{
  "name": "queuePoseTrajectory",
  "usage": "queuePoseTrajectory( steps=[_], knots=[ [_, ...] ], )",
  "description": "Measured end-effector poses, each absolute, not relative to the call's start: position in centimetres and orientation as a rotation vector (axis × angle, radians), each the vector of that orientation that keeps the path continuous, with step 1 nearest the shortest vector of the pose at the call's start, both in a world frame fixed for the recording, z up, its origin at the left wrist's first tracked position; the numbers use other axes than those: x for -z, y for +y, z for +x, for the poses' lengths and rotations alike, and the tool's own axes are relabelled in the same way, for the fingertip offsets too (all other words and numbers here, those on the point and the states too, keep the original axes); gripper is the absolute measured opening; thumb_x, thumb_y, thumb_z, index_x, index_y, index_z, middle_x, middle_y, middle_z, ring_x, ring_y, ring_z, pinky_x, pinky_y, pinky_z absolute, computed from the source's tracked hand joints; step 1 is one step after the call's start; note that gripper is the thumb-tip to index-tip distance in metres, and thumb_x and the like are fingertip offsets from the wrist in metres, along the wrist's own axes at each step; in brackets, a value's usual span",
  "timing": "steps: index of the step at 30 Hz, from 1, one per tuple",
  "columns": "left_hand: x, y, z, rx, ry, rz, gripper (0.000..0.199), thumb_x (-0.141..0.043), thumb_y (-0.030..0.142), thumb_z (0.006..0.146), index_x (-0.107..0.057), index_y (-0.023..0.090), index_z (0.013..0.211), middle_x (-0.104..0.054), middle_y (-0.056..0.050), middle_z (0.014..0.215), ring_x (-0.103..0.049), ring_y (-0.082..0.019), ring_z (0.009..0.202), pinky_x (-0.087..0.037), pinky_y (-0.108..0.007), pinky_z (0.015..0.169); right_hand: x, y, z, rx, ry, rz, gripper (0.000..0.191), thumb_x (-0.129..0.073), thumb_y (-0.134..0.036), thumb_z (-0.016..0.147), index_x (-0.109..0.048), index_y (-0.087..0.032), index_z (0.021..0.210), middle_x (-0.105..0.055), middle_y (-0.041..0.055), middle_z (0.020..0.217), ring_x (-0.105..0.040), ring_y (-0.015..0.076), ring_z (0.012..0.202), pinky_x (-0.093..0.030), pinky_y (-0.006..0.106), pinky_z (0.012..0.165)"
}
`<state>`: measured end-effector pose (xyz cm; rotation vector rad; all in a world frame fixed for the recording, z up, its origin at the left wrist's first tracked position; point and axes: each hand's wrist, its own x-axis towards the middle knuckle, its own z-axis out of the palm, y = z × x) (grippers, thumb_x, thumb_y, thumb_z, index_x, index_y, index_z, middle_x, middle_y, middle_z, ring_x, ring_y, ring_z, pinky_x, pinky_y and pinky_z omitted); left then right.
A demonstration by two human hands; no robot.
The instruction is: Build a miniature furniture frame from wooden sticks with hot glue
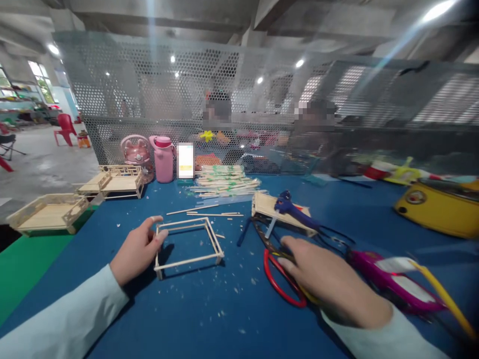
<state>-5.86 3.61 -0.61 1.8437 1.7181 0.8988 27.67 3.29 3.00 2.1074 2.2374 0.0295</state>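
Observation:
My left hand [139, 249] pinches the left side of a small rectangular frame [179, 262] made of thin wooden sticks, which stands on short legs on the blue table. My right hand [325, 274], a little smeared by motion, is closed over red-handled scissors [272, 279]; their dark blades point away from me and the palm hides part of the handles. Just beyond the right hand, a blue glue gun [299, 212] lies across a small wooden piece [258, 204] built from sticks.
Bundled sticks [224, 179] lie at the back, with loose sticks [215, 214] nearer. Two stick-built miniature beds [48, 214] [123, 182] stand left. A pink bottle [163, 159] and phone [185, 160] line the perforated screen [149, 89]. A purple device [396, 284] and yellow case [441, 212] are right.

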Motion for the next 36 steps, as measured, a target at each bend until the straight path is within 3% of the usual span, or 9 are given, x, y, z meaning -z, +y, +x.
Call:
queuePoseTrajectory(
  steps=[5,10,15,20,23,26,29,32,36],
  knots=[
    [0.7,3.6,-5.6,-0.885,1.713,1.872,0.049,-0.04,0.046,0.085,-0.051,0.012,0.118,-0.058,0.002,0.058,-0.053,-0.017,0.053,-0.039,-0.027,0.056,-0.4,1.7,29.3,0.061,2.471,2.068,0.03,-0.042,-0.025,0.084,-0.066,-0.018,0.101,-0.065,0.0125,0.094,-0.067,0.0219,0.078,-0.051,0.031,0.072],
    [0.1,3.4,-6.3,-0.809,1.893,1.922,0.052,-0.039,0.05,0.085,-0.05,0.013,0.121,-0.058,0.001,0.056,-0.057,-0.019,0.056,-0.038,-0.028,0.056,-0.9,1.8,32.0,0.241,2.599,1.958,0.034,-0.043,-0.038,0.084,-0.066,-0.022,0.104,-0.068,0.0107,0.103,-0.065,0.0255,0.092,-0.052,0.036,0.08],
    [-5.1,4.0,-4.6,-0.828,2.099,2.156,0.046,-0.038,0.051,0.087,-0.059,0.018,0.112,-0.063,-0.002,0.062,-0.061,-0.022,0.065,-0.039,-0.029,0.058,-2.6,5.7,33.8,-0.216,2.373,2.281,0.036,-0.05,-0.026,0.077,-0.063,-0.012,0.106,-0.065,0.0205,0.108,-0.062,0.0357,0.097,-0.048,0.044,0.082],
    [-8.1,6.0,4.8,-0.079,1.594,2.639,0.029,-0.048,0.033,0.086,-0.068,0.017,0.099,-0.07,-0.012,0.099,-0.063,-0.027,0.094,-0.047,-0.034,0.073,-2.3,8.9,32.7,-0.456,2.135,2.527,0.042,-0.053,-0.018,0.07,-0.058,-0.011,0.11,-0.061,0.0264,0.106,-0.059,0.0436,0.091,-0.046,0.049,0.064],
    [-6.7,6.5,10.2,0.139,1.514,2.633,0.023,-0.064,0.027,0.077,-0.07,0.012,0.093,-0.069,-0.016,0.097,-0.064,-0.028,0.094,-0.049,-0.036,0.076,-2.2,8.0,31.3,-0.529,2.145,2.587,0.038,-0.049,-0.02,0.075,-0.055,-0.01,0.111,-0.059,0.0261,0.108,-0.057,0.0418,0.098,-0.045,0.048,0.068],
    [-5.0,6.8,13.0,0.268,1.574,2.607,0.023,-0.059,0.024,0.083,-0.065,0.011,0.101,-0.065,-0.014,0.106,-0.061,-0.026,0.1,-0.048,-0.041,0.084,-2.2,4.7,30.0,-0.507,2.227,2.574,0.027,-0.046,-0.023,0.08,-0.057,-0.013,0.102,-0.063,0.0202,0.099,-0.061,0.0332,0.092,-0.046,0.04,0.07],
    [-4.2,7.3,13.8,0.352,1.691,2.557,0.031,-0.054,0.03,0.088,-0.055,0.014,0.115,-0.058,-0.01,0.115,-0.059,-0.022,0.1,-0.05,-0.043,0.083,-1.4,0.8,28.9,-0.078,2.373,2.354,0.03,-0.052,-0.038,0.079,-0.059,-0.019,0.101,-0.068,0.0109,0.091,-0.065,0.0272,0.078,-0.047,0.034,0.061],
    [-4.2,7.7,13.8,0.391,1.718,2.533,0.033,-0.054,0.031,0.088,-0.053,0.015,0.117,-0.057,-0.01,0.117,-0.059,-0.021,0.099,-0.051,-0.042,0.082,-0.1,-2.0,28.5,0.082,2.537,2.136,0.034,-0.05,-0.03,0.081,-0.057,-0.02,0.114,-0.067,0.0103,0.101,-0.067,0.0253,0.086,-0.05,0.033,0.069],
    [-4.8,6.3,14.0,0.399,1.647,2.549,0.034,-0.055,0.031,0.088,-0.053,0.014,0.117,-0.056,-0.01,0.117,-0.059,-0.022,0.099,-0.051,-0.041,0.082,1.4,-4.5,29.9,0.034,2.633,2.181,0.03,-0.046,-0.025,0.082,-0.06,-0.022,0.109,-0.07,0.0068,0.102,-0.069,0.0234,0.085,-0.053,0.032,0.068]
  ],
)
